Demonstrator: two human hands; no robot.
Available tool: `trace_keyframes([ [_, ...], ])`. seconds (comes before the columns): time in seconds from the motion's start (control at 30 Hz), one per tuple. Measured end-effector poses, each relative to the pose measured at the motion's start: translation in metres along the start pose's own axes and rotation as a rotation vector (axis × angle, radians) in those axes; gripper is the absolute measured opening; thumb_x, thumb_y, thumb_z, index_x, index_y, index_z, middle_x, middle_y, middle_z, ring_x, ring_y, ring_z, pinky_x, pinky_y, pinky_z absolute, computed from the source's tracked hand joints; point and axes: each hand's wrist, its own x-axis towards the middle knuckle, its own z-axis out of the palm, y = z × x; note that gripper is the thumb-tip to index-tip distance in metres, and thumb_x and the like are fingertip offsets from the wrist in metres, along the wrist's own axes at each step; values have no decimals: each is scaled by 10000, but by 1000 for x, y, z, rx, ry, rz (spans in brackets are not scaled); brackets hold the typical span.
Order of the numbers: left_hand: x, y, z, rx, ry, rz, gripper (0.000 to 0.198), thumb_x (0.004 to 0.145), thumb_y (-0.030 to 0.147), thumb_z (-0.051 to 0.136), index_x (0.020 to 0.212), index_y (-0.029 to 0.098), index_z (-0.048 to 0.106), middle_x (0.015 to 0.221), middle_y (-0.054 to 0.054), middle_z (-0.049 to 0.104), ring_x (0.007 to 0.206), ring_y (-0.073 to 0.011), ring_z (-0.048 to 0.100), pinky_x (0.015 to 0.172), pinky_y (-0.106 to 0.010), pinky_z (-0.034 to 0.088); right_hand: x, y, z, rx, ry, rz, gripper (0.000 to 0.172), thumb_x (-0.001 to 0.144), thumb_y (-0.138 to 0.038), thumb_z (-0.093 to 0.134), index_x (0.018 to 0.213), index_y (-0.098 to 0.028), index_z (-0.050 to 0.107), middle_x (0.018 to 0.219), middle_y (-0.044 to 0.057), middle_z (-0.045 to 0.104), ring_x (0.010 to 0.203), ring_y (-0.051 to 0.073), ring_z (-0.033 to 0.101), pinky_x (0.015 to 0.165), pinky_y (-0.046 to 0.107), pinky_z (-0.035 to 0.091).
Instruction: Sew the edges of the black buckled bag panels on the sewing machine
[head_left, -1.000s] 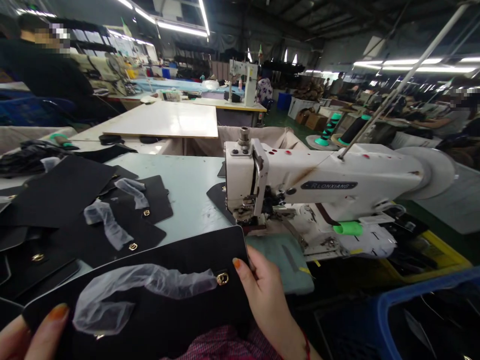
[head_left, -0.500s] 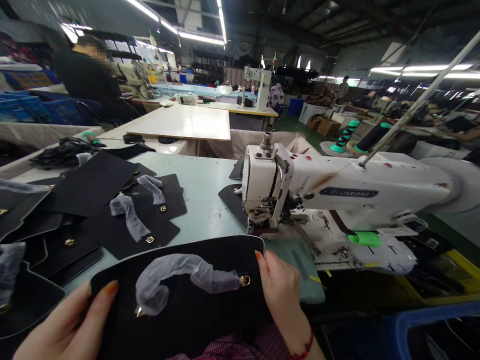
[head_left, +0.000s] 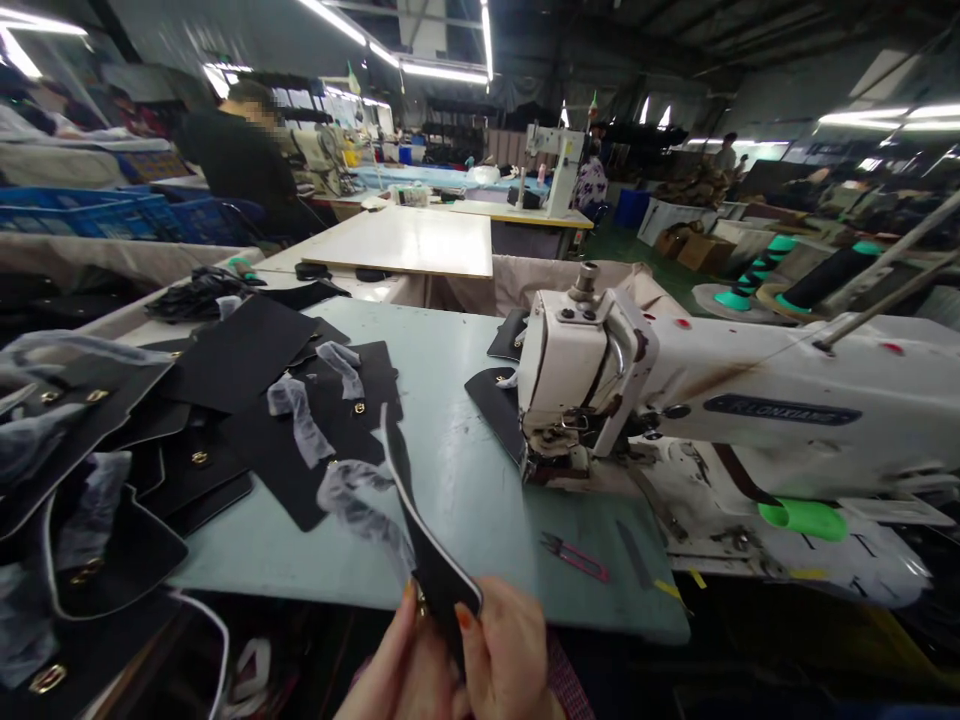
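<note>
A black panel with a pale edge [head_left: 431, 545] stands nearly edge-on over the front of the pale green table [head_left: 457, 470]. My left hand [head_left: 416, 665] pinches its near end beside a gold fitting, and my right hand [head_left: 506, 645] grips the same end from the right. A plastic-wrapped strap [head_left: 367, 505] hangs off the panel's left face. Right of the panel, pink-handled thread snips [head_left: 576, 556] lie below the head of the white sewing machine [head_left: 566, 370]. More black panels [head_left: 300, 450] with wrapped straps and gold fittings are spread at the left.
Another black panel [head_left: 495, 400] lies left of the needle area. A green tube [head_left: 802, 520] is on the machine bed. Thread cones [head_left: 757, 270] stand behind the machine. Beyond the table are a white board [head_left: 420, 240], blue crates [head_left: 82, 212] and a seated person [head_left: 240, 155].
The panel, earlier held flat and wide between my hands, is now turned edge-on. My left hand has come right, close to my right hand. The snips are now uncovered, and the view has shifted left.
</note>
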Motion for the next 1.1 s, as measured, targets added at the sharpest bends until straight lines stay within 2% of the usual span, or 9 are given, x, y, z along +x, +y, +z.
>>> trace_keyframes([
  [0.07,18,9,15,-66,48,55,521,755,571,682,1110,193,731,1311,-163,609,1282,-351,503,1058,-465,413,-6,-2,6,40,19,103,311,981,-234,363,1065,-193,660,821,96,720,703,200,679,655,290,495],
  [0.13,35,20,29,-78,209,147,421,743,420,750,1086,177,732,1239,-156,658,1203,-320,577,1014,-417,467,-9,0,6,78,15,265,315,982,-273,382,934,-189,682,754,82,701,663,183,661,618,266,482],
  [0.2,49,29,38,-39,407,225,344,717,298,784,1035,180,729,1113,-121,719,1028,-271,673,893,-360,546,-8,5,2,122,-8,447,356,977,-350,421,799,-174,674,672,64,668,600,161,623,557,241,459],
  [0.27,63,37,41,64,508,281,316,684,236,807,980,173,714,958,-77,752,818,-214,710,741,-297,579,-3,13,-4,203,-32,611,421,965,-437,447,727,-156,651,648,58,658,567,142,597,522,221,447],
  [0.37,84,49,41,223,436,287,350,667,257,824,966,137,686,827,-50,745,653,-164,682,613,-241,555,10,29,-12,422,-70,776,466,958,-500,442,743,-133,633,681,67,681,572,126,615,514,197,456],
  [0.5,109,68,41,338,357,229,389,638,280,841,951,106,691,806,-70,748,655,-175,681,629,-249,554,28,49,-17,606,-76,850,480,949,-522,444,744,-125,617,739,85,708,578,117,643,479,172,444],
  [0.63,133,83,43,417,320,167,323,643,262,833,899,107,711,809,-81,756,661,-181,686,638,-254,553,39,64,-16,619,-63,858,505,947,-529,438,742,-115,643,749,96,715,567,109,641,466,161,432],
  [0.8,154,98,45,518,269,168,365,639,279,833,944,113,721,856,-97,762,670,-196,688,645,-269,547,49,75,-11,626,-25,879,520,937,-538,441,718,-118,655,734,97,717,554,112,641,462,169,433],
  [1.1,168,110,45,643,220,145,354,687,292,779,969,90,709,914,-130,749,719,-215,684,648,-294,530,54,81,-4,699,55,918,544,929,-559,433,718,-112,661,739,113,720,556,119,643,468,180,443],
])
